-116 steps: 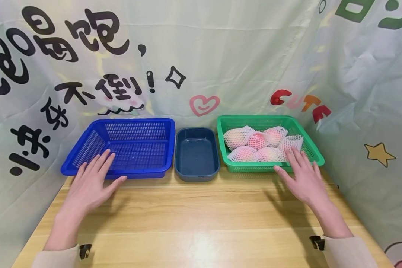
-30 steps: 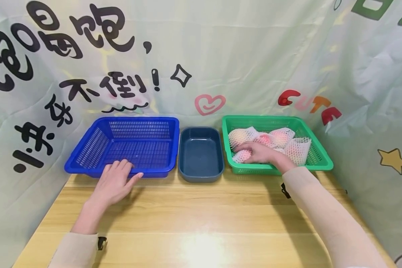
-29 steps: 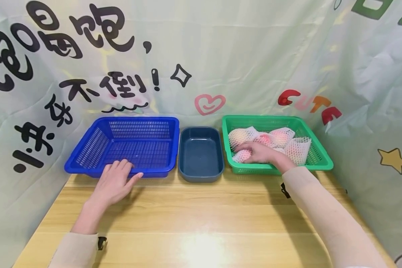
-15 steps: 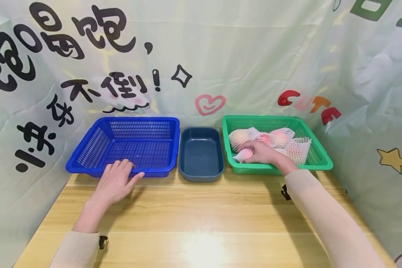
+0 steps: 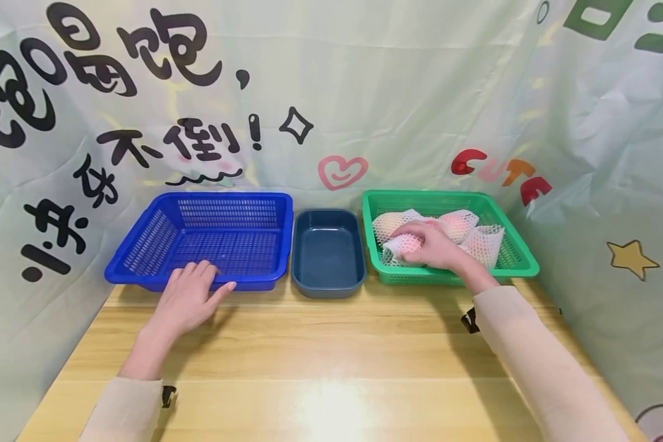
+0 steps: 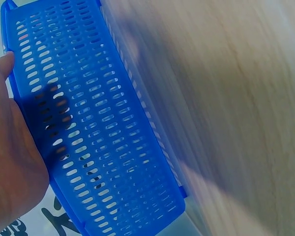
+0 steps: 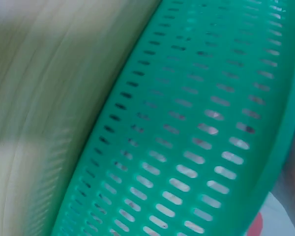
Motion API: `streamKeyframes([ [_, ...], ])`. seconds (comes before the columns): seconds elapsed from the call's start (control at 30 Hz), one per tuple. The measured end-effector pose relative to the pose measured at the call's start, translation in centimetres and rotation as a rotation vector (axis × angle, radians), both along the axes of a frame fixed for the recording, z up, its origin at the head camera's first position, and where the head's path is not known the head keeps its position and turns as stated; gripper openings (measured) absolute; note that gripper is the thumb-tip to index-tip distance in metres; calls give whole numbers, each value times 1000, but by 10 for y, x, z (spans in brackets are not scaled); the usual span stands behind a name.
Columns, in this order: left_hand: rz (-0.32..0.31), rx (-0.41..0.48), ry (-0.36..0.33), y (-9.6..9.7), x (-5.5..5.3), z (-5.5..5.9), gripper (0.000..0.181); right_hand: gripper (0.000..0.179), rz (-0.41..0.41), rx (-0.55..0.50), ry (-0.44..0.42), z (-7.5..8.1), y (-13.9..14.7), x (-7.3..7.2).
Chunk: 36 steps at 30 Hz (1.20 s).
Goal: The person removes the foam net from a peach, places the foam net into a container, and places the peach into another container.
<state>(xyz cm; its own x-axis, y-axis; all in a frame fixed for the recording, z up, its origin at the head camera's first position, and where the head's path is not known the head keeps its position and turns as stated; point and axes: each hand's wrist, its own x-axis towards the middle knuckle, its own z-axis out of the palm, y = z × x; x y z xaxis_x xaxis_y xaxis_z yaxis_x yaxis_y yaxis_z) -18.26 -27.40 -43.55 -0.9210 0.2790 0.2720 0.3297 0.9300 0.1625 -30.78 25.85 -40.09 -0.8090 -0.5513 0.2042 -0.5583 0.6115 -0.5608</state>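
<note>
In the head view, my right hand [image 5: 439, 247] grips a pink fruit in a white foam net [image 5: 406, 245] at the front left of the green basket [image 5: 458, 277]. More netted fruits lie around it, among them a yellowish one [image 5: 387, 226] behind and one in a tall net [image 5: 485, 245] to the right. My left hand [image 5: 185, 301] holds the front rim of the blue basket [image 5: 254, 286]. In the left wrist view its thumb lies at the rim, and finger-coloured patches show through the slots. The right wrist view shows mostly the green basket's slotted wall [image 7: 187, 123]; the fruit is hidden there.
A dark blue rectangular dish [image 5: 328, 291] stands between the two baskets. All three sit along the back of the wooden table [image 5: 287, 350], close to a printed cloth backdrop [image 5: 409, 92].
My right hand went from above the green basket's front right to its left side and took a fruit, now slightly raised and tilted. My left hand moved right and came down on the blue rim.
</note>
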Motion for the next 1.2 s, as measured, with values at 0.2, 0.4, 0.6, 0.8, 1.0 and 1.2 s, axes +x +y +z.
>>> streamKeyframes([
  [0.2,-1,1,-7,0,-1,-1,55,45,-68,-85,33,7,-7,12],
  [0.4,-1,-6,-12,0,-1,-2,53,48,-156,-183,41,14,-16,28],
  [0.6,-10,-8,-3,1,0,0,52,48,-150,-337,124,21,-32,50],
  [0.8,-10,-4,-7,0,-1,2,53,50,-108,-436,173,27,-54,70],
  [1.0,-7,-3,-5,0,-1,2,53,50,-29,-441,131,17,-71,82],
  [1.2,-6,-2,0,0,0,2,52,51,53,-386,137,9,-94,97],
])
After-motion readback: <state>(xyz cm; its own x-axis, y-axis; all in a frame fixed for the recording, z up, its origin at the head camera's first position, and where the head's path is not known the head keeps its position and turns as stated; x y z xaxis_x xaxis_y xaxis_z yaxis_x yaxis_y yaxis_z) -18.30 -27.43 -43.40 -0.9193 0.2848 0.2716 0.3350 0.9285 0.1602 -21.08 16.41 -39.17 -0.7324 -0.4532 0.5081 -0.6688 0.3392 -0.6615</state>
